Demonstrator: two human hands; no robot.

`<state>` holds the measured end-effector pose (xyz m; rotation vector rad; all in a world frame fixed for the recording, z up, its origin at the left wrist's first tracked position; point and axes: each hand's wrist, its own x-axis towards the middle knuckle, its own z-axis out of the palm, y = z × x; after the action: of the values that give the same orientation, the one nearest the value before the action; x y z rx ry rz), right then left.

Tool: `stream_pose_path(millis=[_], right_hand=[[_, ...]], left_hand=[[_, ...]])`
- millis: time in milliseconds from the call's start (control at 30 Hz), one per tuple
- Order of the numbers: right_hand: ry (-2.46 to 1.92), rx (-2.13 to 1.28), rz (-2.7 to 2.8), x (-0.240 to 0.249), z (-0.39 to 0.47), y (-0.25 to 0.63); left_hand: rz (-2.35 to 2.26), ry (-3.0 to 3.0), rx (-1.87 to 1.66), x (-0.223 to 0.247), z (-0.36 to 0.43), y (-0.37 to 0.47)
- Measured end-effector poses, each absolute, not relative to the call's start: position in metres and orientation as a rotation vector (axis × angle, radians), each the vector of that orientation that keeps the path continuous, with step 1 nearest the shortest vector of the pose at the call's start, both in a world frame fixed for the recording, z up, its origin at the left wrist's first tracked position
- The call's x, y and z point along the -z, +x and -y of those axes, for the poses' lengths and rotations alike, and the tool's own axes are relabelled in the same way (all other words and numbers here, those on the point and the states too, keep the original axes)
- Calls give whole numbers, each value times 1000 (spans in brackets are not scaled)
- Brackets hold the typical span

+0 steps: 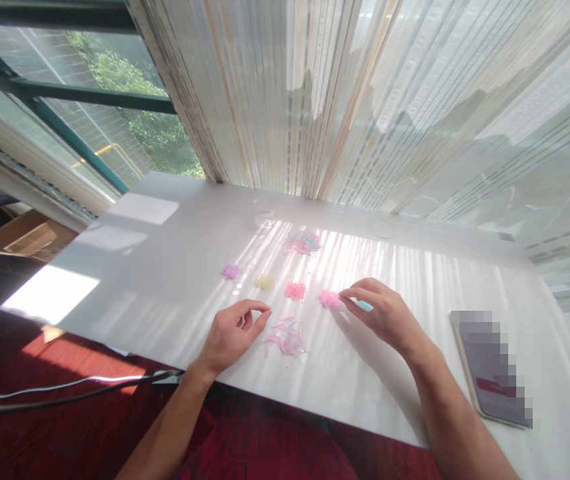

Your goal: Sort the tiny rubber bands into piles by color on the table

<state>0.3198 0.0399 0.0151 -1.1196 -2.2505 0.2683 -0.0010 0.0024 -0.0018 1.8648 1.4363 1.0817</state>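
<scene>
Pale pink heap (329, 299) of tiny, slender pieces on a white counter (165, 267), just right of a coral heap (295, 290). At its right edge, the right hand (385, 312) has fingertips pinched narrow; whether they grip a piece, I cannot tell. The left hand (229, 333), thumb and forefinger nearly meeting, is beside a loose mixed pile (287, 339) on the near side, its contents unclear.

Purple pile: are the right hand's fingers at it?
No: the right hand is at the light pink pile, and the purple pile lies well left of both.
</scene>
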Motion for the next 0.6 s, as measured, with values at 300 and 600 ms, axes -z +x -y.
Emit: stream_pose_path(millis=[300, 600], right_hand=[[-1197, -317, 2264, -10, -41, 322], [-1254, -377, 2203, -8, -37, 307]], left_hand=[[-1429, 1870, -1083, 1, -4, 5], [-1432, 1875, -1075, 1, -4, 4]])
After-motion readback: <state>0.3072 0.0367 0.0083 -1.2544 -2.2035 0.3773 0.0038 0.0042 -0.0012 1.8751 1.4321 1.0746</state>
